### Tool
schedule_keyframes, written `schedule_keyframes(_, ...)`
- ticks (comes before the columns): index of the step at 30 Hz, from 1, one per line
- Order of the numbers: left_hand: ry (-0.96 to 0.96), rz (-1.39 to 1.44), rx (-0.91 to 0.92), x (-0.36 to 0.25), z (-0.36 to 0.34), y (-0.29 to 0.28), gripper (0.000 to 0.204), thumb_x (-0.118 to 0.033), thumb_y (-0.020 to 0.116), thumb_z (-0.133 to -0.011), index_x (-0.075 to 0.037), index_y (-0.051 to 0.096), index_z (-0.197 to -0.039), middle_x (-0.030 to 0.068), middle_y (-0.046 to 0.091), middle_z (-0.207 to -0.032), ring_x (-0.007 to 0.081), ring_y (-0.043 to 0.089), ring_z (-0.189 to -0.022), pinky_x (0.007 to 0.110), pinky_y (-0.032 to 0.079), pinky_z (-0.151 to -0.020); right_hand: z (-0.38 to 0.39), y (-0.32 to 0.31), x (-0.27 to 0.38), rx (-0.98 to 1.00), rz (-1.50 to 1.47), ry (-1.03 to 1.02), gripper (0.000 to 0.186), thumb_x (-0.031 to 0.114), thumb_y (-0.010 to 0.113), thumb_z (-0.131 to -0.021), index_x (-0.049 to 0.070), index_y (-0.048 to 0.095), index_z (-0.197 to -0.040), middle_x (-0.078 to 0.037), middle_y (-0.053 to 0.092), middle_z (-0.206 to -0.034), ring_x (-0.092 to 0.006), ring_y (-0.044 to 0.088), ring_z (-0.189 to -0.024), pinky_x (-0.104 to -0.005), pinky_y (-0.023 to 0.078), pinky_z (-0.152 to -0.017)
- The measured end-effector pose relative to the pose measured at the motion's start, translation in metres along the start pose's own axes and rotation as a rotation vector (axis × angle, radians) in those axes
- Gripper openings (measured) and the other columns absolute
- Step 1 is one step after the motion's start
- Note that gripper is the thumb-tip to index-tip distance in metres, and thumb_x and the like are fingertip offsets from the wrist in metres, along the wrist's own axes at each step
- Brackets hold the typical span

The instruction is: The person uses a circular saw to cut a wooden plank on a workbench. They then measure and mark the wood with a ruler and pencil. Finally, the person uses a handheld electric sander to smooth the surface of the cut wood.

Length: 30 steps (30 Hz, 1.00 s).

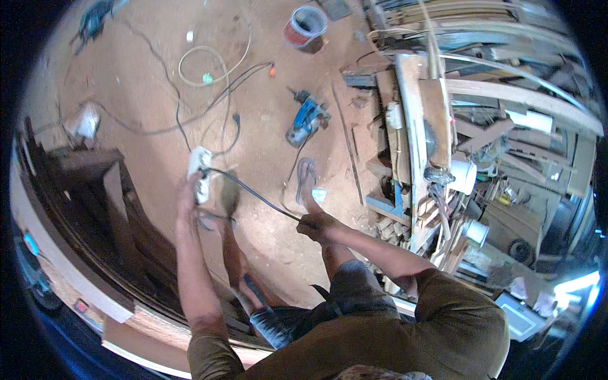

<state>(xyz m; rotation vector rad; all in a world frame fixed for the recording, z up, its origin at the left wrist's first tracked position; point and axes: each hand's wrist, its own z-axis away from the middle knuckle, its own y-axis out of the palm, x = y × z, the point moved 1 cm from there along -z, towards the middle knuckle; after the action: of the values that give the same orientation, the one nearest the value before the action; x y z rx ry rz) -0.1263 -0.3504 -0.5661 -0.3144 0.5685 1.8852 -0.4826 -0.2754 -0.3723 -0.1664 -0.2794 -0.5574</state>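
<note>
Nothing legible from here. Bucket [303,40] on the floor [259,126], well ahead of my right hand [318,227], has a red marking [292,34], too small and blurred for me to read.

– What sort of place is this?
– A workshop, a woodworking one: planks [519,99] lie heaped down the right side.
– Only the wood tells you that?
– No, there's a drill [308,120] on the bare brown floor [266,250], a power strip [200,156], a bucket [295,37] near the top, and offcuts [390,229] piled right of centre
</note>
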Motion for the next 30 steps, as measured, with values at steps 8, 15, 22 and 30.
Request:
schedule_keyframes(8,0.700,-0.335,-0.076,-0.259,0.096,0.226,0.055,-0.022,0.068,-0.097,0.003,0.049,-0.142,0.0186,0.063,-0.129,0.0257,0.062,-0.117,0.039,0.047,-0.103,0.068,-0.116,0.084,-0.781,-0.353,-0.601,0.037,0.027,0.055,-0.102,-0.001,0.060,-0.125,-0.028,0.064,-0.121,-0.0379,0.062,-0.117,-0.0478,0.046,-0.101)
schedule_keyframes(15,0.706,-0.459,0.046,-0.170,0.183,0.272,0.045,-0.017,0.059,-0.104,-0.001,0.050,-0.145,0.0104,0.065,-0.117,0.0169,0.065,-0.097,0.031,0.054,-0.088,0.093,-0.118,0.005,-0.603,-0.061,-0.692,0.050,0.031,0.060,-0.096,0.001,0.056,-0.136,-0.029,0.062,-0.126,-0.0447,0.059,-0.118,-0.0509,0.047,-0.103)
schedule_keyframes(22,0.152,-0.353,-0.115,0.048,0.285,0.209,0.057,-0.057,0.045,-0.105,-0.004,0.060,-0.122,0.0107,0.066,-0.100,0.0214,0.065,-0.075,0.033,0.050,-0.060,0.079,-0.078,-0.290,-0.460,0.462,-0.380,0.033,0.037,0.065,-0.089,0.009,0.074,-0.104,-0.023,0.070,-0.110,-0.0411,0.065,-0.106,-0.0523,0.051,-0.090)
schedule_keyframes(30,-0.211,-0.710,-0.214,0.126,0.372,0.162,0.055,-0.065,0.042,-0.102,-0.013,0.058,-0.116,0.0016,0.060,-0.086,0.0145,0.056,-0.062,0.028,0.041,-0.046,0.198,0.021,-0.563,-1.165,-0.519,0.326,0.028,0.028,0.064,-0.089,0.002,0.074,-0.094,-0.020,0.074,-0.086,-0.0299,0.072,-0.075,-0.0431,0.056,-0.065)
